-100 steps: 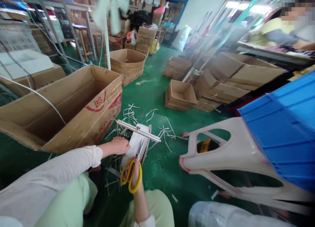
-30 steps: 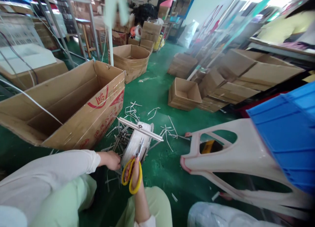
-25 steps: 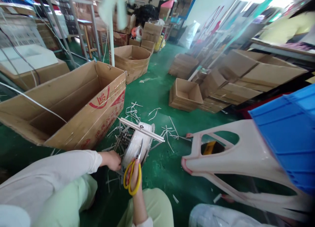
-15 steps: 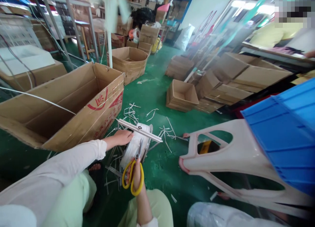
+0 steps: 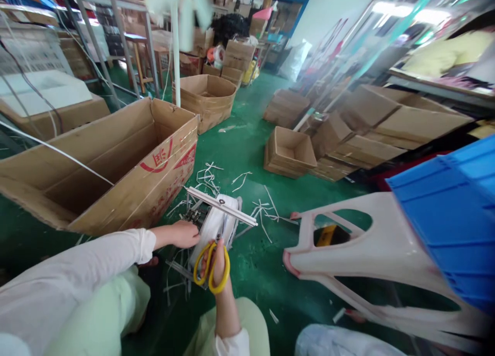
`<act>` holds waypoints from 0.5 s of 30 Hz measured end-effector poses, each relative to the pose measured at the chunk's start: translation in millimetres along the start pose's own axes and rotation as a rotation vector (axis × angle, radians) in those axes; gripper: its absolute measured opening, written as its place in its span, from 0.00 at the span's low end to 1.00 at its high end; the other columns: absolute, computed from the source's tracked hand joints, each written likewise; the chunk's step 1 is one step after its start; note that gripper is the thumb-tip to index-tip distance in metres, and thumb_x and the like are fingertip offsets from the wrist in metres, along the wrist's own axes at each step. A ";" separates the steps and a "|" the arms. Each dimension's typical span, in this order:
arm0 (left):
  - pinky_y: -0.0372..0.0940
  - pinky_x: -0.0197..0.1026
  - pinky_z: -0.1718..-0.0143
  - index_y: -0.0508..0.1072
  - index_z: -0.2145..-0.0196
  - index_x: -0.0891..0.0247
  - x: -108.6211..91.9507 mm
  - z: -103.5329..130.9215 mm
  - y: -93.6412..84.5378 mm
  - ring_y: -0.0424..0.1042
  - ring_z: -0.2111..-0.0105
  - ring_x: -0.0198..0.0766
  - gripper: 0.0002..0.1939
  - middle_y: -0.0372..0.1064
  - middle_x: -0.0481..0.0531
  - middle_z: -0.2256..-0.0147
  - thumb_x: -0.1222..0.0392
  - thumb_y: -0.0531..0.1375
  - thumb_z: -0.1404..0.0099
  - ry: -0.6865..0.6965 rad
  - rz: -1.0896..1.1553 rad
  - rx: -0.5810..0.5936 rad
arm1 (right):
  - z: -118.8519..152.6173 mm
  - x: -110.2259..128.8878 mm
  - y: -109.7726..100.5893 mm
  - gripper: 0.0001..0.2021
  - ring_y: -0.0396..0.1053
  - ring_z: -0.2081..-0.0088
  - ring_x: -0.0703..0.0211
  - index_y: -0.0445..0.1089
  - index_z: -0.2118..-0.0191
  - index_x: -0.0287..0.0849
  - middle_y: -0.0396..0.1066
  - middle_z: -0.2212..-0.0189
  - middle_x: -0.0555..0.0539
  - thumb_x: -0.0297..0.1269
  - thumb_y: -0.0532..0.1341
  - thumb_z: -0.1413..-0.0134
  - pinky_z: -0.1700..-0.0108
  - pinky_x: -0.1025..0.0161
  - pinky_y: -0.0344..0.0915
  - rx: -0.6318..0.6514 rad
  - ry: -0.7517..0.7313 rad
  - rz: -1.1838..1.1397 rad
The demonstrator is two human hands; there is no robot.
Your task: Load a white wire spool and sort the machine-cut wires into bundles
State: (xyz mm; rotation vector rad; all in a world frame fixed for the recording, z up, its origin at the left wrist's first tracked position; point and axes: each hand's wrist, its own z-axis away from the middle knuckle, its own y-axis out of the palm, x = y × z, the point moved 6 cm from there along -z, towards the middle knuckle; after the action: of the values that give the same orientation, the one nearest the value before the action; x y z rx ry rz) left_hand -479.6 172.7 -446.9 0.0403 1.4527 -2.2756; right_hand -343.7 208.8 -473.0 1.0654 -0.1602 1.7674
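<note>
Since half a second ago, the bare left hand (image 5: 186,234) has moved off the upper part of the thick white roll (image 5: 209,227) to its 8 o'clock edge, and the steel scissors with yellow loop handles (image 5: 228,268) have shifted slightly toward 12. On the left hand, the fingers are curled close together against the roll's edge; whether they pinch anything cannot be told. Bent around the scissors' handles, the right hand (image 5: 218,260) has its fingers through the loops, blades pointing to 12 over the roll; how far the blades part is unclear.

The roll sits just beyond the knees on the green floor (image 5: 251,273). Across its 12 o'clock end runs a pale straight bar (image 5: 235,213), partly covering it, while scissors and right hand hide its near end. Thin white strips (image 5: 263,206) lie scattered around. At 10 o'clock stands a long open brown cardboard box (image 5: 147,191); at 2, a small open cardboard box (image 5: 284,164); at 4, a whitish plastic stool (image 5: 344,258), with a ribbed blue plastic crate (image 5: 436,217) at 3.

Red Chinese characters mark the long box, too blurred to read surely.
</note>
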 end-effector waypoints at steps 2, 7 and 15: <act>0.70 0.43 0.65 0.80 0.66 0.65 -2.2 8.9 15.3 0.78 0.66 0.48 0.21 0.79 0.62 0.67 0.54 0.49 0.34 0.041 -0.013 0.065 | -0.7 -2.3 4.7 0.31 0.54 0.89 0.67 0.66 0.69 0.44 0.60 0.86 0.56 0.72 0.56 0.57 0.90 0.68 0.53 0.031 0.083 -0.014; 0.70 0.44 0.62 0.81 0.68 0.64 -8.4 22.1 49.9 0.78 0.64 0.49 0.17 0.79 0.62 0.67 0.54 0.54 0.38 0.133 -0.068 0.151 | 5.5 -24.1 3.3 0.34 0.55 0.88 0.68 0.66 0.67 0.44 0.60 0.85 0.58 0.74 0.57 0.63 0.90 0.70 0.53 0.022 0.100 -0.031; 0.70 0.51 0.61 0.81 0.70 0.69 -8.8 17.1 58.0 0.78 0.64 0.56 0.19 0.78 0.68 0.68 0.54 0.53 0.38 0.157 -0.072 0.153 | 24.7 -56.9 -26.6 0.33 0.57 0.85 0.67 0.64 0.61 0.44 0.62 0.81 0.57 0.71 0.60 0.59 0.88 0.70 0.56 0.044 -0.025 -0.015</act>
State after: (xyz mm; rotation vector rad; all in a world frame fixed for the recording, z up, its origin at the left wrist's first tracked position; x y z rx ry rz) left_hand -446.4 140.4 -486.7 0.2208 1.3717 -2.4873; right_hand -302.9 168.5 -508.4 1.1180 -0.1290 1.7520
